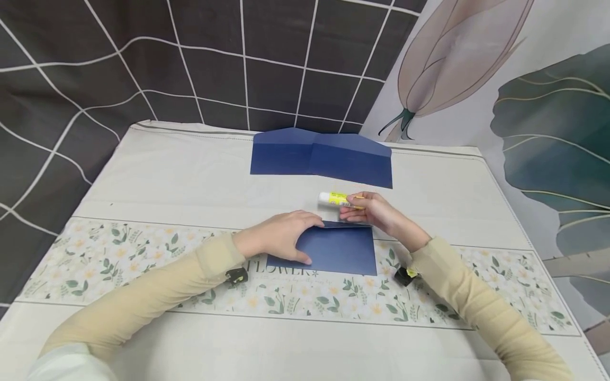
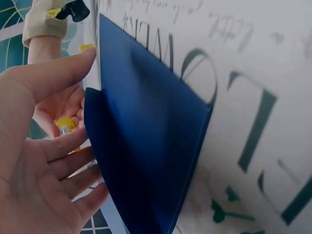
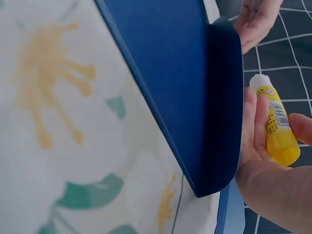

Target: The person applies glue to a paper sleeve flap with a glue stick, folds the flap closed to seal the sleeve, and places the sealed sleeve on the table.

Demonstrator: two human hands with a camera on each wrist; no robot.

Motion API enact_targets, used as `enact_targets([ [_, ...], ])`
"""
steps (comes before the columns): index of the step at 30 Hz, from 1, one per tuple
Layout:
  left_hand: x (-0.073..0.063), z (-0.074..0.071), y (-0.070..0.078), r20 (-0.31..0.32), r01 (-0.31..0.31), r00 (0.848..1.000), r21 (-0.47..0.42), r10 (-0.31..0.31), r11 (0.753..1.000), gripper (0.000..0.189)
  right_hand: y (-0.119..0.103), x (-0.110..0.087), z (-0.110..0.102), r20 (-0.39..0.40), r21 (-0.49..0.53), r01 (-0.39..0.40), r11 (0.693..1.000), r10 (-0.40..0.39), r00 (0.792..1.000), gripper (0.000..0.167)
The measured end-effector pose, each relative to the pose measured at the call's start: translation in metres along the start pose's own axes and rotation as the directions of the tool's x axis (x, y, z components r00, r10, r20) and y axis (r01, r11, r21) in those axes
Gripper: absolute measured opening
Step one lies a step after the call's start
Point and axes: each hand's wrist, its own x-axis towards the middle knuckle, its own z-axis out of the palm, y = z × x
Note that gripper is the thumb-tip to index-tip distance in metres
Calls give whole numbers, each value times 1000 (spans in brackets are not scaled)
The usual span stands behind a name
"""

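A dark blue envelope (image 1: pixel 338 251) lies on the table in front of the person, its flap (image 3: pixel 226 107) folded partly up along the far side. The left hand (image 1: pixel 281 236) is at the envelope's left end. In the left wrist view its fingers are fairly straight and spread behind the flap, with the thumb extended near the envelope. The right hand (image 1: pixel 381 216) holds a yellow glue stick (image 1: pixel 337 199) between thumb and fingers, just beyond the flap. The glue stick's white end points left in the head view. Whether that end is a cap, I cannot tell.
Farther back lie more dark blue envelopes (image 1: pixel 286 156), flaps raised, near the table's far edge. A pale tablecloth (image 1: pixel 190 174) with a printed flower band covers the table. Behind it hangs a dark grid-patterned cloth (image 1: pixel 205 69).
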Motion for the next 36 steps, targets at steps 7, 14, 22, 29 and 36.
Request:
enact_targets([
  [7,1,7,1,27,-19,999,16,18,1000,71,9,-5,5,21,-13,-21,1000,21,1000,18],
  [14,6,10,6,36,-50,998,76,48,996,68,17,-5,7,17,-4,-45,999,45,999,20],
  [22,10,15,15,75,-30,997,172,17,985,74,23,-8,7,21,-17,-35,999,35,999,20],
  [29,13,24,20,85,22,995,253,-45,967,81,25,-10,8,16,-54,1,999,-1,1000,24],
  [36,9,27,28,94,28,994,256,-54,966,86,29,-10,9,-10,-92,26,995,-27,1000,30],
])
